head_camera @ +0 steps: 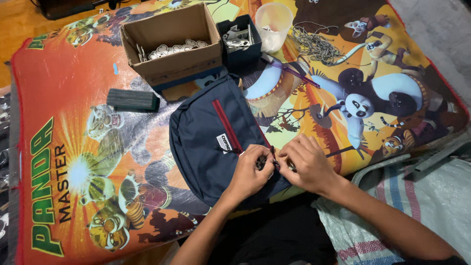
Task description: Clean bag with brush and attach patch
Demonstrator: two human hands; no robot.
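Note:
A dark blue fabric bag [208, 147] with a red zip stripe lies on a colourful cartoon-printed mat [73, 88]. Both hands work at the bag's near right corner. My left hand [250, 171] pinches a small dark piece at the end of the zip, fingers curled. My right hand [306, 164] meets it from the right, fingertips closed on the same small part, which looks like the zip pull. The part itself is mostly hidden by the fingers.
A cardboard box [171, 41] of pale flat pieces stands at the back, beside a small dark box [240, 39] of metal parts and a clear plastic cup [273, 24]. A tangle of cords [316, 46], a dark green block [132, 100] and a striped woven sack [417, 196] lie around.

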